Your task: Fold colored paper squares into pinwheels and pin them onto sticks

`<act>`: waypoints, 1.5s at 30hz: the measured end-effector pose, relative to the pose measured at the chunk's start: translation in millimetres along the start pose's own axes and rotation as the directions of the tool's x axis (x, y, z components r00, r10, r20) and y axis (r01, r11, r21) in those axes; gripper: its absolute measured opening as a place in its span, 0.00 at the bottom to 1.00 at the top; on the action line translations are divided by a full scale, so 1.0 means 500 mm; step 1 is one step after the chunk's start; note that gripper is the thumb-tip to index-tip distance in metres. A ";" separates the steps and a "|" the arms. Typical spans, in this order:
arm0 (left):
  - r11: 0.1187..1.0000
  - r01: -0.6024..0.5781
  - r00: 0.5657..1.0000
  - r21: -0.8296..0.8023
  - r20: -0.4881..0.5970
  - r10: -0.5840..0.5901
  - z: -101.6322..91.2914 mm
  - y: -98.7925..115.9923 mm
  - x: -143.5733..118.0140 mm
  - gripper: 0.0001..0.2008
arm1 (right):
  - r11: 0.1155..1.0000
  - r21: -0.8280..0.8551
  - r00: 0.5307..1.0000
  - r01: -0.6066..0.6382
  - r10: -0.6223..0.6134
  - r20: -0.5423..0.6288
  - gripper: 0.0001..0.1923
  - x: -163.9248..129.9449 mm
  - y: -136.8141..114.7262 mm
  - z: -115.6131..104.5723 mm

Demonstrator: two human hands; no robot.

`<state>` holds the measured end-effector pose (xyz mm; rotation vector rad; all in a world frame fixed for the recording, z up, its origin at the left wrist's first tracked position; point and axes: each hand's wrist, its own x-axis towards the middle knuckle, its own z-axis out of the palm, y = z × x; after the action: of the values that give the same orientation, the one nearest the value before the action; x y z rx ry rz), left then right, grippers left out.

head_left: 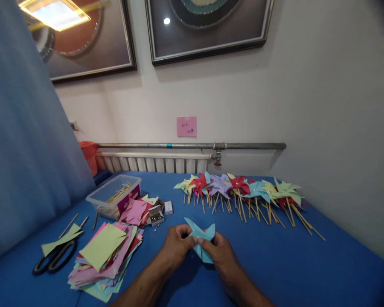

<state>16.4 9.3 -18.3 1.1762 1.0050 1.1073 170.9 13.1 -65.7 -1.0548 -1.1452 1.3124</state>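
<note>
A light blue paper pinwheel [204,233] is held just above the blue table, its points folded in toward the middle. My left hand [178,244] grips it from the left, thumb pressed near the centre. From the right, my right hand [222,251] pinches the same paper, its thumb meeting the left one at a small shiny spot. Fingers behind the paper are hidden. Left of my hands stands an open small box of metal pins [156,216], with a white box [168,207] beside it.
Finished paper pinwheels on sticks [220,186] lie in a row at the back right. A stack of cut paper squares [104,247], black-handled scissors [62,258] and a clear plastic tub [94,197] of sticks occupy the left. A blue curtain [25,128] hangs at far left.
</note>
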 end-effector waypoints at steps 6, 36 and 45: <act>1.000 0.008 1.000 -0.025 0.026 -0.007 0.003 0.006 -0.003 0.18 | 1.000 -0.025 1.000 0.015 -0.014 0.008 0.20 -0.006 -0.015 0.002; 0.981 0.096 0.995 -0.169 0.016 -0.095 0.004 0.019 -0.015 0.20 | 0.992 0.108 0.997 -0.060 0.054 0.062 0.21 -0.042 -0.064 0.019; 0.976 0.104 0.995 -0.192 0.034 -0.099 0.001 0.016 -0.015 0.24 | 0.988 0.132 0.994 -0.082 0.071 0.085 0.22 -0.042 -0.063 0.019</act>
<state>14.8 1.9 -10.2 0.9692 0.9067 1.0817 167.5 -8.8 -33.4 -0.9620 -1.0667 1.4838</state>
